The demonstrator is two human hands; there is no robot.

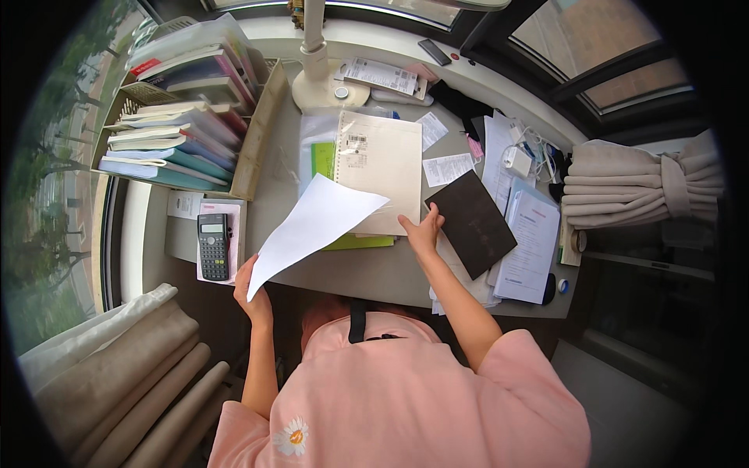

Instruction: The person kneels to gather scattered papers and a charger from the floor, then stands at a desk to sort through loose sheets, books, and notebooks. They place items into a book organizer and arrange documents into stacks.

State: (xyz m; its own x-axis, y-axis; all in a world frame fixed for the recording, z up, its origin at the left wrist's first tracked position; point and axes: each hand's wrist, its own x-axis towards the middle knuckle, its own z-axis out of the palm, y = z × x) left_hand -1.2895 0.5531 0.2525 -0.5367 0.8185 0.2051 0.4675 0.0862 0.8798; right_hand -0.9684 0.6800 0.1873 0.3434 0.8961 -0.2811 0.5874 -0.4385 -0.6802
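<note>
My left hand (255,292) grips a lower corner of a loose white paper sheet (316,219). The sheet is raised and curved, and its upper part covers some of a beige notebook (380,152) with a row of binding holes along its left side. My right hand (422,231) is at the notebook's lower right corner, thumb spread from the fingers. Its fingertips are by the left corner of a dark brown-black book or folder (473,225); whether they touch it is unclear. Beneath the beige notebook, a green booklet (322,161) and clear plastic sleeves stick out.
At left are a desk organizer (260,134) packed with books and folders, and a calculator (213,245) on a pink-edged pad. A lamp base (330,85) stands at the back. To the right lie printed papers (526,251), white chargers with cables (519,159) and small paper slips (447,169).
</note>
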